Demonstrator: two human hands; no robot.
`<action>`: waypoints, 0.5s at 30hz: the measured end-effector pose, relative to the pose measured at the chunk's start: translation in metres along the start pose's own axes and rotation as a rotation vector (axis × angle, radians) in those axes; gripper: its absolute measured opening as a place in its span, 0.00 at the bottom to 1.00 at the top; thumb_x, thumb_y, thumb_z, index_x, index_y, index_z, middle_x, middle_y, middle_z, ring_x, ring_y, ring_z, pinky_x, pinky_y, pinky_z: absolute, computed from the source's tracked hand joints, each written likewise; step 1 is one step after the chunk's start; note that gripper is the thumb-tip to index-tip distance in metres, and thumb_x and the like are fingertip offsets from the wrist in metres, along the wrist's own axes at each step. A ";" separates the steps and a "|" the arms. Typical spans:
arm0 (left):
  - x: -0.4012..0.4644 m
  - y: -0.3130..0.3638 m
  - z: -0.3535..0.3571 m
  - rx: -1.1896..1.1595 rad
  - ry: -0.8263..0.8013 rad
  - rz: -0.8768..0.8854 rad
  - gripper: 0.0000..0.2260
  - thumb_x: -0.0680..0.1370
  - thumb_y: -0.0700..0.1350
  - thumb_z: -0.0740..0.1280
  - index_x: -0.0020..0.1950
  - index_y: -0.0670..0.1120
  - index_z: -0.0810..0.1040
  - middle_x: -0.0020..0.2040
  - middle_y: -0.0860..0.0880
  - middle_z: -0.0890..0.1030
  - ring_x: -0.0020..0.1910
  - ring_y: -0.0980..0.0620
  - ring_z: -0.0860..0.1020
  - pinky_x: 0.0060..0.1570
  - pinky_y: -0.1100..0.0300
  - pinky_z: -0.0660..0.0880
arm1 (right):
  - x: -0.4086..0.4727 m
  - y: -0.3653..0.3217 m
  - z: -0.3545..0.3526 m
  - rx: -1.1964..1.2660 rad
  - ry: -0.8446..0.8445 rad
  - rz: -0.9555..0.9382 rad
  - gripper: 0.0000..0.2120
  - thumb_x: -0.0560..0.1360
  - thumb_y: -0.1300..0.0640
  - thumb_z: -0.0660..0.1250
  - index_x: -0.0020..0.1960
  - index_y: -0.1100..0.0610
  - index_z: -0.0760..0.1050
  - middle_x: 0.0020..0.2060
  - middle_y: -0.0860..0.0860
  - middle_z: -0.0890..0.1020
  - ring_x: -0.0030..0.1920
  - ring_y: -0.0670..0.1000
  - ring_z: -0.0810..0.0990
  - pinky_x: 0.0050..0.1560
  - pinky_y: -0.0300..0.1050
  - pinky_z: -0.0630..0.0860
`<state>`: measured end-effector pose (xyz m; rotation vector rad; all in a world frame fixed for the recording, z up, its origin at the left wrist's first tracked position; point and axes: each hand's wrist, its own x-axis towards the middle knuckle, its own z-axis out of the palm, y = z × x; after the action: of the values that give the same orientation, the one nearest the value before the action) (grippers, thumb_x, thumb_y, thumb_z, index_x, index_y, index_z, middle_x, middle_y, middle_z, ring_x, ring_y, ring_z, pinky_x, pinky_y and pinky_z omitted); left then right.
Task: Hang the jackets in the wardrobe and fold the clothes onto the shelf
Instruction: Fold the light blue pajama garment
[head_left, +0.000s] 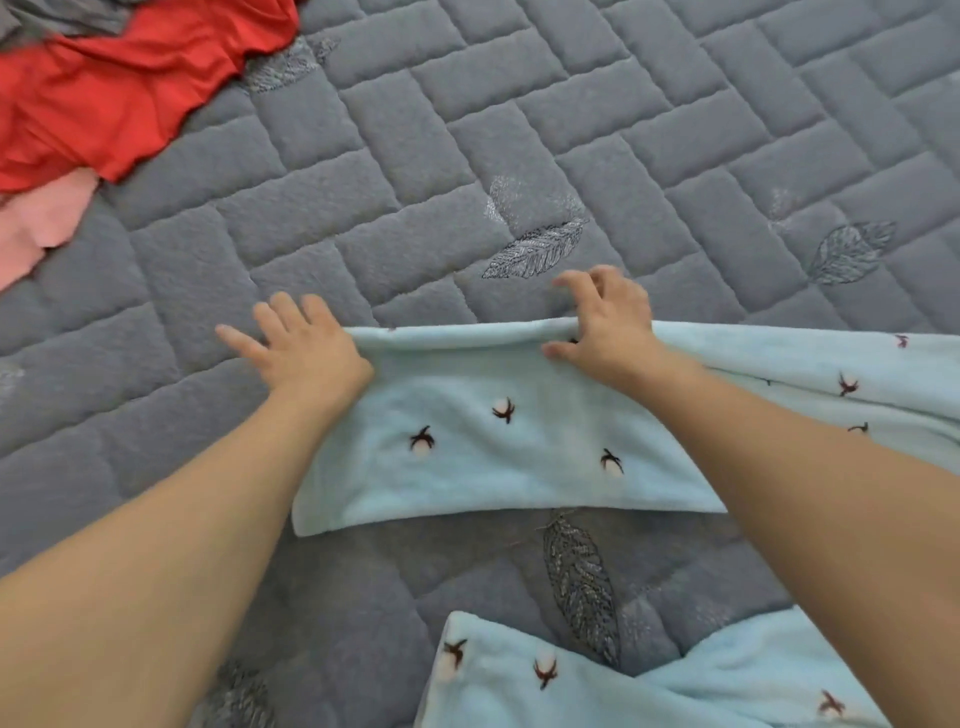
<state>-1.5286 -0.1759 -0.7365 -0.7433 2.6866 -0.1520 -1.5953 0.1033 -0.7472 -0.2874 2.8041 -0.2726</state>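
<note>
A light blue fleece garment (493, 447) with small dark flower prints lies spread on the grey quilted bed cover (467, 130). One long part of it stretches from the middle to the right edge, and another part (649, 686) lies at the bottom. My left hand (306, 348) lies flat with straight fingers at the left end of the upper part, its heel on the cloth. My right hand (605, 322) pinches the folded far edge of that part between curled fingers and thumb.
A red garment (119, 88) lies crumpled at the top left, with a pink cloth (36, 228) below it and a grey cloth (67, 18) above it. The quilted cover carries embroidered leaf patterns (540, 249).
</note>
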 end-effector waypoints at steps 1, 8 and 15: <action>-0.008 0.021 0.000 -0.004 0.003 0.056 0.30 0.74 0.46 0.60 0.75 0.43 0.56 0.76 0.40 0.54 0.76 0.39 0.51 0.72 0.29 0.43 | -0.009 0.013 0.002 -0.030 0.051 0.019 0.35 0.71 0.42 0.72 0.73 0.48 0.63 0.69 0.55 0.63 0.72 0.57 0.61 0.74 0.54 0.51; -0.117 0.176 0.041 -0.172 -0.294 0.715 0.33 0.79 0.64 0.52 0.79 0.60 0.40 0.79 0.52 0.32 0.77 0.46 0.29 0.65 0.25 0.32 | -0.115 0.195 0.012 0.037 0.245 0.526 0.35 0.75 0.37 0.55 0.77 0.52 0.56 0.77 0.57 0.54 0.75 0.61 0.55 0.73 0.66 0.50; -0.148 0.282 0.038 -0.188 -0.060 0.881 0.38 0.70 0.64 0.40 0.80 0.55 0.46 0.79 0.45 0.43 0.78 0.47 0.39 0.70 0.32 0.31 | -0.238 0.347 0.047 0.142 0.091 0.789 0.40 0.72 0.27 0.46 0.79 0.45 0.52 0.79 0.50 0.53 0.78 0.53 0.50 0.74 0.64 0.45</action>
<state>-1.5312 0.1419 -0.7820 0.4229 2.7198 0.3375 -1.4165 0.4831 -0.7987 0.8611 2.7089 -0.2896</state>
